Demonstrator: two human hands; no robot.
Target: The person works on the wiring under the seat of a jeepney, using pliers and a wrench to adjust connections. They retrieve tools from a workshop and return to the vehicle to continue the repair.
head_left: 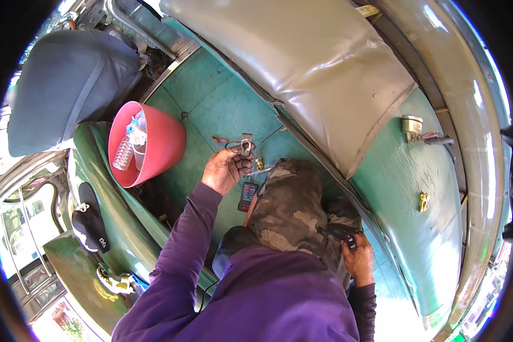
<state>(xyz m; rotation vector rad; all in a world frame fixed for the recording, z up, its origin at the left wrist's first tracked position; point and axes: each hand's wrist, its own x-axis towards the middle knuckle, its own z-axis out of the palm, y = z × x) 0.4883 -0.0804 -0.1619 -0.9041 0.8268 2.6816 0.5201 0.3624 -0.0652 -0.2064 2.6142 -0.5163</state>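
Raised over the green floor, my left hand (227, 170) pinches a grey metal battery terminal clamp (246, 143) that has a round hole. Beneath and beside that hand are a small brass-coloured fitting (260, 164), a red-handled tool (221, 139) and a dark handheld device with a keypad-like face (248, 196). Low beside my camouflage-clad knee, my right hand (359, 260) is closed around a dark tool (345, 235); its exact kind is unclear. On the green bench to the right lies a brass terminal clamp (423, 202).
A pink bucket (171, 139) holding plastic cups and wrappers sits on the left. The bench with its tan cover (325, 74) runs along the right, bearing a round metal part with wires (412, 126). A grey seat (74, 91) and dark cap (89, 225) are at left.
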